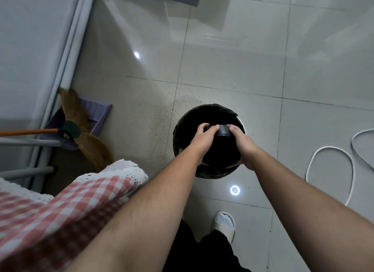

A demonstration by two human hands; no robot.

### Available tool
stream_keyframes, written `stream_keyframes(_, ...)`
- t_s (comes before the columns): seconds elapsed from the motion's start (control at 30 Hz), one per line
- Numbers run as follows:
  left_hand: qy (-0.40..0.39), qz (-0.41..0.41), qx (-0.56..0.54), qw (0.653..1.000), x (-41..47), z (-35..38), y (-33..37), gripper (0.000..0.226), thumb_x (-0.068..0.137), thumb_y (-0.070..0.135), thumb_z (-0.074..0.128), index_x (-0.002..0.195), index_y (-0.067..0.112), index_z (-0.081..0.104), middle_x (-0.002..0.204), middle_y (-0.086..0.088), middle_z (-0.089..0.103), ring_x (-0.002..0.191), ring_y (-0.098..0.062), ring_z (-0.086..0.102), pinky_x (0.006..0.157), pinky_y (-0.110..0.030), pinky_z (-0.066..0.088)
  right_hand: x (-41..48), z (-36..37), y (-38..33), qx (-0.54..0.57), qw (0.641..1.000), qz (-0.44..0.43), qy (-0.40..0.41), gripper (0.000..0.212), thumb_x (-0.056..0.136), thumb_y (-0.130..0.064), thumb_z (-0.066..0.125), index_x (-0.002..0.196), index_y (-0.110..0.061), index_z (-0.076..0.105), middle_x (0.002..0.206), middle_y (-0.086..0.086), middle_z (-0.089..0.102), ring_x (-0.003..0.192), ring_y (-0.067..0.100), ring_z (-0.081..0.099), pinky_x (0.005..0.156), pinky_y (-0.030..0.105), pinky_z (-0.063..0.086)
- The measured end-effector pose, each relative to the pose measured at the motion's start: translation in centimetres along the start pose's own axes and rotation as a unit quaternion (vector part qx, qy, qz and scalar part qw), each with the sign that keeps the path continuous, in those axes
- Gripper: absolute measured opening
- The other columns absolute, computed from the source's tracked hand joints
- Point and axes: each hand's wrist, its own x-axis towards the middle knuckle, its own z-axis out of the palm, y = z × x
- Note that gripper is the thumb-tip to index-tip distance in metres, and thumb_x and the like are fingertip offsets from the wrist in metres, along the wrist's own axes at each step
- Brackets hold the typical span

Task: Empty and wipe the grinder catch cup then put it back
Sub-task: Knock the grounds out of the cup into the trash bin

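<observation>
Over the round black-lined waste bin point(208, 142) on the pale tiled floor, I hold the dark cylindrical grinder catch cup point(222, 133); my left hand point(202, 139) and right hand point(241, 142) both clasp its sides, fingers wrapped tight; a loose grip could drop it in, or grounds may scatter onto tiles.

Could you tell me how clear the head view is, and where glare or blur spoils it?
Head view: dim overall; lamp glare spots on the floor tiles; the checked cloth is motion-blurred; the black cup, held by the left hand and right hand, merges into the dark bin; wide-angle bending at the edges.
</observation>
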Motion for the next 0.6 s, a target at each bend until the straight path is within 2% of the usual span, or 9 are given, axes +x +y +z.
stream_keyframes(0.07, 0.011, -0.007, -0.001, 1.000, 0.3, 0.3, -0.2, 0.044, 0.095, 0.049, 0.053, 0.135, 0.034, 0.043, 0.126, -0.006, 0.055, 0.105, -0.027, 0.057, 0.088, -0.043, 0.052, 0.2, 0.0, -0.1, -0.001, 1.000, 0.021, 0.001, 0.034, 0.092, -0.045, 0.032, 0.115, -0.034, 0.055, 0.119, 0.010, 0.057, 0.101, 0.035, 0.058, 0.067, 0.054, 0.056)
stream_keyframes(0.17, 0.024, -0.019, -0.007, 1.000, 0.7, 0.6, -0.6, 0.043, 0.092, 0.051, 0.053, 0.131, 0.035, 0.046, 0.124, -0.006, 0.057, 0.107, -0.029, 0.058, 0.092, -0.049, 0.052, 0.4, -0.1, -0.4, -0.006, 0.999, 0.043, -0.003, 0.034, 0.091, -0.046, 0.033, 0.110, -0.031, 0.057, 0.114, 0.014, 0.060, 0.098, 0.037, 0.059, 0.069, 0.055, 0.055)
stream_keyframes(0.4, 0.026, 0.020, 0.001, 0.999, 1.2, 0.6, -1.0, 0.061, 0.094, 0.049, 0.053, 0.150, 0.043, 0.030, 0.144, -0.004, 0.047, 0.124, -0.029, 0.051, 0.104, -0.051, 0.045, 0.9, 0.2, -0.1, -0.009, 1.000, 0.020, 0.014, 0.034, 0.092, -0.046, 0.029, 0.118, -0.041, 0.051, 0.124, 0.006, 0.053, 0.106, 0.037, 0.055, 0.069, 0.060, 0.055)
stream_keyframes(0.6, 0.027, 0.026, 0.007, 0.999, 1.3, 0.6, -1.9, 0.059, 0.094, 0.047, 0.052, 0.149, 0.044, 0.032, 0.146, -0.005, 0.047, 0.126, -0.027, 0.049, 0.107, -0.048, 0.043, 1.0, 0.6, 0.7, -0.017, 0.999, 0.005, 0.028, 0.036, 0.093, -0.044, 0.030, 0.122, -0.037, 0.049, 0.120, 0.003, 0.054, 0.105, 0.035, 0.056, 0.073, 0.058, 0.055)
